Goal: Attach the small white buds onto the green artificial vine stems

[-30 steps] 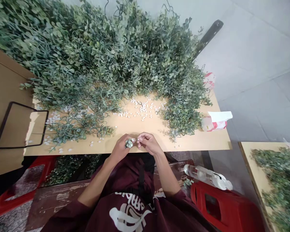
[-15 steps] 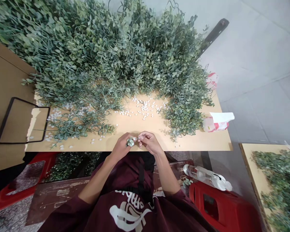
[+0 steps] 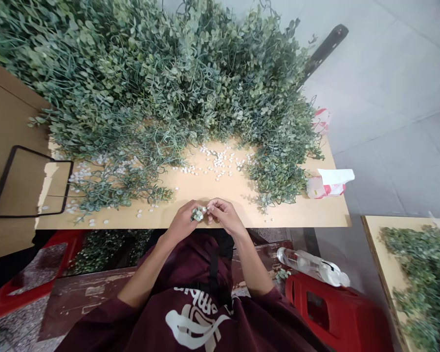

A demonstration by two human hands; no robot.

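My left hand [image 3: 185, 220] is closed around a small green sprig [image 3: 197, 213] near the table's front edge. Close against it, my right hand [image 3: 223, 215] pinches at a small white piece [image 3: 204, 209] at the sprig's end. Beyond my hands, many small white pieces [image 3: 220, 160] lie scattered on the light wooden table [image 3: 201, 188]. A large heap of artificial green foliage [image 3: 176, 73] covers the back of the table and reaches forward on both sides.
A cardboard box [image 3: 14, 112] and a black wire frame [image 3: 31, 215] stand at the left. A tissue pack [image 3: 326, 186] sits at the right edge. Below are a clear bottle [image 3: 304, 262] and a red stool [image 3: 337, 313]. Another board [image 3: 381, 234] bears foliage.
The fingers of my right hand have drawn slightly closer to the sprig in my left hand. The whole view has shifted a little.
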